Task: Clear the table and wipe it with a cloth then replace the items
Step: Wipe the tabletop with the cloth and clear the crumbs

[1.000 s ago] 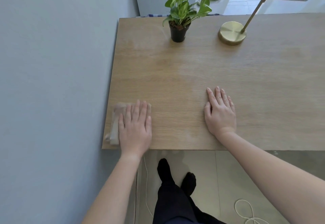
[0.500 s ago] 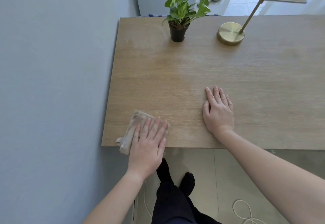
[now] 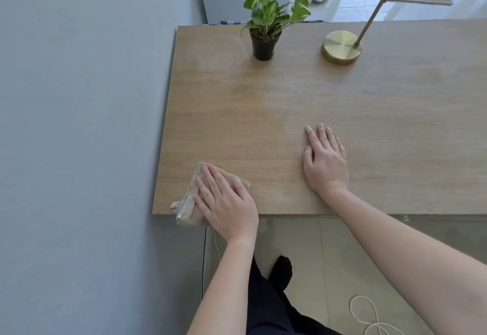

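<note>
**Flat palm pins the cloth at the near-left corner**

Pressed flat, with fingers spread and nothing curled around the fabric, the left hand (image 3: 227,204) bears down on a crumpled beige cloth (image 3: 190,204) instead of grasping it; this reads as a wiping hold, since weight through the palm keeps the fabric dragging against the wood. The right hand (image 3: 326,162) lies open and empty, palm down on the light oak-grain wooden table (image 3: 290,103), probably as a brace while the person leans over the near edge.

The cloth sits at the table's near-left corner. Most of it lies under the fingers and palm, one corner peeks out beyond the fingertips, and a folded hem sticks out to the left of the hand and hangs slightly past the table's front edge.

Along the far edge stand a leafy green plant in a small black pot (image 3: 263,45) and a lamp with a round brass base (image 3: 341,47), its slanted stem rising to a white shade. Both are well apart from the hands. Judging by that, they either wait to be cleared or already stand back in place; I cannot tell which.
</note>
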A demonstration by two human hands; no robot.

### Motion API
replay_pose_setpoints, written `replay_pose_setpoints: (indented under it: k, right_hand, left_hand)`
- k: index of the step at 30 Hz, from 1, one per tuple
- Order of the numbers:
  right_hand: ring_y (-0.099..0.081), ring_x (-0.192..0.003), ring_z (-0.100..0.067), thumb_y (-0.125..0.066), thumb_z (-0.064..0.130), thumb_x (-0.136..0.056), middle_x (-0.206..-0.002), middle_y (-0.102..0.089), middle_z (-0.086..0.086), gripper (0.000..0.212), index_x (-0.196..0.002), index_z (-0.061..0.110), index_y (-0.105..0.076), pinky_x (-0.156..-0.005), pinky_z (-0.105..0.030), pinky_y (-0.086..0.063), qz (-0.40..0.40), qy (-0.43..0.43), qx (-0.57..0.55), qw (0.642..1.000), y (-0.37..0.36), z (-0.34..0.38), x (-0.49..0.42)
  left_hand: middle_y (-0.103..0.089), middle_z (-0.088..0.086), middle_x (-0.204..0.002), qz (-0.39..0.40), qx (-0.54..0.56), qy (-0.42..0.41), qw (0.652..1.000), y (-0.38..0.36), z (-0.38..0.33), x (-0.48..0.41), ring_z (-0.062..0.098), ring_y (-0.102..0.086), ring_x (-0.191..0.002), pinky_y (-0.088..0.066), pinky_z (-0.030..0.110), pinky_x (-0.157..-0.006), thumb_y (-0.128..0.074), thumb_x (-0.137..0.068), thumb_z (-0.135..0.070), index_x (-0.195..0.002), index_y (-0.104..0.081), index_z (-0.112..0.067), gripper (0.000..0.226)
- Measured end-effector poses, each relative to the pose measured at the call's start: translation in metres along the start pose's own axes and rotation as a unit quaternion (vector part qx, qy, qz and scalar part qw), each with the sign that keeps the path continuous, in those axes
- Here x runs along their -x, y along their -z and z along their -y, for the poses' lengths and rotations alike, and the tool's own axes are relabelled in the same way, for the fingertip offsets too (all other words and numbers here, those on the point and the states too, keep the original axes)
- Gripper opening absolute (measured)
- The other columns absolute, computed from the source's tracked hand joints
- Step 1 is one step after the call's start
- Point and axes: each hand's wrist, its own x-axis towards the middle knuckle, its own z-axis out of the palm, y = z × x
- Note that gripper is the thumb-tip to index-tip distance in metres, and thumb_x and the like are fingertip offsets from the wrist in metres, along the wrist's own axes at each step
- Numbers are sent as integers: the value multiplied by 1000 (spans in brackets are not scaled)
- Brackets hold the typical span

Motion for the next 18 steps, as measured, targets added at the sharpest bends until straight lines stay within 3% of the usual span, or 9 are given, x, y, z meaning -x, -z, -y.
replay_pose_setpoints:
  k: [2,4,8,10,12,15,18]
  right_hand:
    - [-19,-162,-14,-25,41,-104,-173,-29,-2,62,-164,32,-38,-133,-37,-9,1,1,-2,1000,0,0,1]
    - [-20,-162,-15,-26,41,-104,-173,-30,-2,62,-164,32,-39,-133,-37,-9,-1,-2,-6,1000,-1,0,1]
    - [-21,-162,-16,-28,39,-105,-172,-32,-3,60,-164,31,-40,-133,-37,-10,-6,3,-4,1000,-2,-1,0]
    - [-22,-161,-17,-29,38,-105,-172,-33,-4,60,-163,30,-40,-133,-38,-10,-9,2,-2,1000,-1,-2,0]
    - [-22,-161,-17,-28,39,-104,-172,-33,-4,61,-164,30,-40,-133,-38,-10,-8,2,-1,1000,-2,-3,0]
    - [-21,-162,-17,-25,41,-103,-172,-32,-5,63,-164,31,-39,-133,-38,-10,-3,2,-6,1000,-3,-1,1]
    - [-20,-162,-16,-25,41,-103,-173,-31,-4,63,-164,31,-39,-133,-37,-8,0,0,-11,1000,-2,1,0]
  left_hand:
    - [0,3,-180,8,-29,-32,999,3,8,-6,27,0,-167,-5,54,-134,-18,-113,-51,-172,-3,-12,72]
    - [5,3,-180,43,-88,-126,987,13,31,-20,26,5,-167,-2,51,-135,-17,-113,-55,-171,1,-14,73]
    - [9,-13,-179,148,-129,-364,910,52,90,-65,11,13,-165,-3,49,-135,-24,-111,-62,-172,4,-30,75]
    - [2,-17,-179,173,-110,-413,887,68,101,-79,7,7,-165,-7,49,-135,-35,-108,-63,-172,-3,-34,77]
    - [0,-15,-179,148,-90,-368,914,66,95,-74,7,7,-165,-3,45,-136,-36,-109,-61,-172,-5,-31,77]
    - [2,-9,-180,76,-99,-209,970,46,75,-55,13,11,-166,0,47,-135,-11,-111,-61,-172,-2,-25,71]
    - [1,-9,-179,50,-120,-188,973,37,75,-58,16,6,-166,-1,48,-135,-6,-111,-60,-172,-3,-26,70]
